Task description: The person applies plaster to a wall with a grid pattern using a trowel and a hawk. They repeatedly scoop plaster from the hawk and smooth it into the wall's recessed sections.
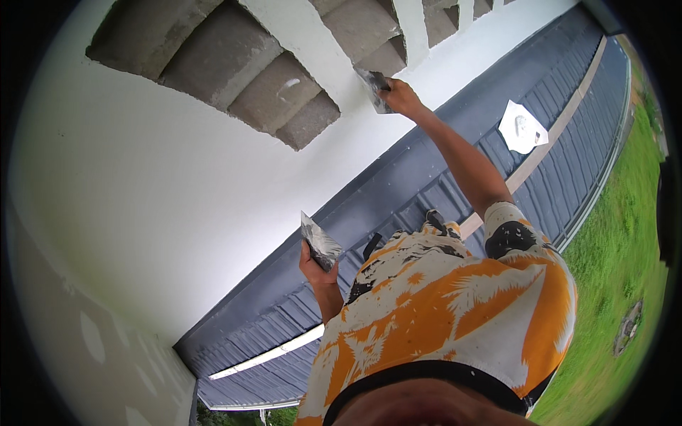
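My right hand point(402, 98) reaches up to the white wall point(213, 184), closed round the dark handle of a wide putty knife point(371, 89). That blade lies at or very near the wall, beside the edge of a grey block opening; whether it touches I cannot tell. Lower down, close to my body, my left hand point(317, 272) grips a second putty knife point(321, 245). Its blade points upward and carries whitish smears. My left fingers wrap its lower part, so the handle is mostly hidden.
Grey hollow blocks point(277, 92) sit recessed in the wall. Below runs a dark sloping tiled roof point(426, 177), with wooden battens point(561, 131) along it. A white sheet or bag point(523, 128) rests on the tiles at right. Beyond the roof edge lies grass point(604, 277).
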A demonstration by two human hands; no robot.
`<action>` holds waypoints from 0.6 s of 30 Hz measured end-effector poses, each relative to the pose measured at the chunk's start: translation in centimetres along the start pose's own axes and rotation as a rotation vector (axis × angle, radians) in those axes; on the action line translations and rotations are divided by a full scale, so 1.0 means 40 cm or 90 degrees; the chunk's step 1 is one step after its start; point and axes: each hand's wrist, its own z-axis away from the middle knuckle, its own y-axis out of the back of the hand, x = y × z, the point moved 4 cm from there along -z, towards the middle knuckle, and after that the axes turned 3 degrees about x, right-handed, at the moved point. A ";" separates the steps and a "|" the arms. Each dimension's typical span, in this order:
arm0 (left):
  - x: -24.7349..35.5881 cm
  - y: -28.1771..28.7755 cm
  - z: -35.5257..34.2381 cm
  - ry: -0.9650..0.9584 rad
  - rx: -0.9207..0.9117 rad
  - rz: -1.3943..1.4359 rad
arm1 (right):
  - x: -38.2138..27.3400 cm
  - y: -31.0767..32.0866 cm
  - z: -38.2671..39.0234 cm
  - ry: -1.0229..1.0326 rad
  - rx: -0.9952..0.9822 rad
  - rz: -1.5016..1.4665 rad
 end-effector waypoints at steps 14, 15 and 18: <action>-0.050 -0.231 -0.115 0.172 -0.067 0.093 | -0.331 0.024 0.555 0.550 -0.237 -0.183; -0.033 -0.254 -0.096 0.143 -0.058 0.064 | -0.316 0.021 0.547 0.504 -0.226 -0.128; 0.047 -0.247 -0.065 0.315 -0.303 0.318 | -0.207 -0.017 0.505 0.441 -0.211 0.033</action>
